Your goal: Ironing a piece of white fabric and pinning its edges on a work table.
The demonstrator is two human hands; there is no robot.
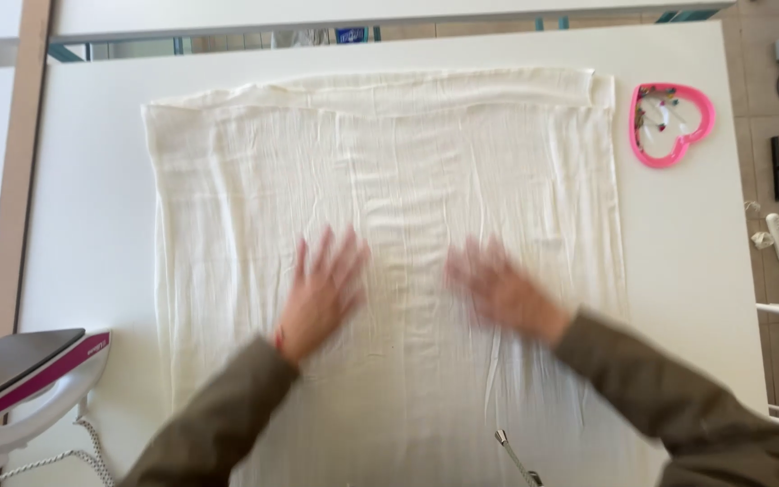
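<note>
A large cream-white crinkled cloth (389,162) lies spread flat over a white table (101,225). My left hand (322,289) rests palm down on the cloth left of its middle, fingers spread. To its right, my right hand (502,289) also lies flat on the cloth with fingers apart; it is blurred by motion. Neither hand holds anything. Both arms wear olive-brown sleeves.
A white and magenta clothes iron (20,383) stands on its heel at the table's lower left, its cord (65,455) coiling beside it. A pink heart-shaped holder with pins (671,124) sits at the upper right. A power strip (777,236) lies on the floor at right.
</note>
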